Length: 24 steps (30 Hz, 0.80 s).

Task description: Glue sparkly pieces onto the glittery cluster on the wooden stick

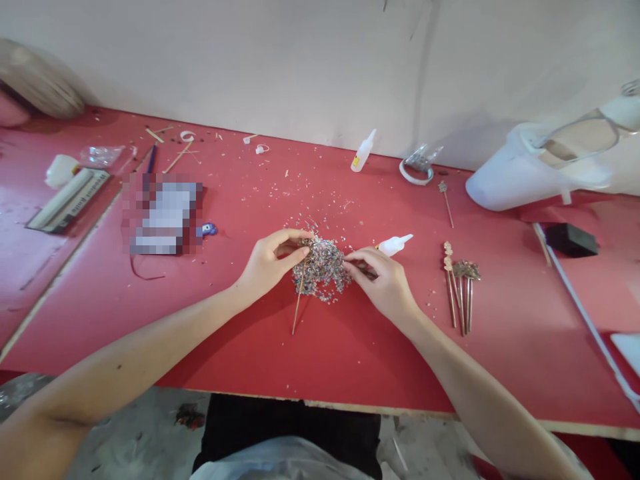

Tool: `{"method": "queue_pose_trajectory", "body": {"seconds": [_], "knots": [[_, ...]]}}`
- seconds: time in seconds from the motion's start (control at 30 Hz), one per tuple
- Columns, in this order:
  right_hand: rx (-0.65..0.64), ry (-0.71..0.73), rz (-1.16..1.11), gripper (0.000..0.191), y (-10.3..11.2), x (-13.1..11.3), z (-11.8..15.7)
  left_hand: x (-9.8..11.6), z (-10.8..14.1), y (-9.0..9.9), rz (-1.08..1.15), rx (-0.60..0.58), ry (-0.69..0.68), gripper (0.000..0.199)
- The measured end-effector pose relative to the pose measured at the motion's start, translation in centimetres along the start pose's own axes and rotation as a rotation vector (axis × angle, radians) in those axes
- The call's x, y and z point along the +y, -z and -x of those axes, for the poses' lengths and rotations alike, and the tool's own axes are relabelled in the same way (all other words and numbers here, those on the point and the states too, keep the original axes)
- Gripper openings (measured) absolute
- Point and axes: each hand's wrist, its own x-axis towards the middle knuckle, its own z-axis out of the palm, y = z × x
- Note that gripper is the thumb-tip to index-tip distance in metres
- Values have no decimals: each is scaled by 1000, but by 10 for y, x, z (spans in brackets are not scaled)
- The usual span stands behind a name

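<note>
"Wooden Knife" right there along the long box, far left, back bottle's yellow label too small to read

"What lies between the left grip and the right grip?"
"Loose bits, heaped on the worktop; a stick sits in the left grip."
"Behind the right grip?"
"A near bottle, then a far bottle."
"Right of it?"
"The stick group, the jug beyond."
</note>
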Motion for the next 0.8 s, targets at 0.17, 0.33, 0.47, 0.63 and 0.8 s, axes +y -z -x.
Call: {"method": "queue_pose_trajectory", "body": {"seconds": [0.17, 0.33, 0.47, 0.63, 0.8], "knots": [[89, -11, 128, 16, 1, 0, 1, 6, 7, -4, -13, -211, -61, 23], [50, -31, 316, 16, -1, -1, 4, 14, 12, -7, -102, -498, -148, 23], [-31, 38, 332, 16, -2, -2, 5, 16, 13, -7, -91, -595, -181, 23], [-162, 199, 145, 14, -3, -4, 5, 8, 8, -3, 111, -340, 4, 23], [31, 53, 70, 15, -3, -3, 6, -3, -2, 1, 194, -55, 77, 26]]}}
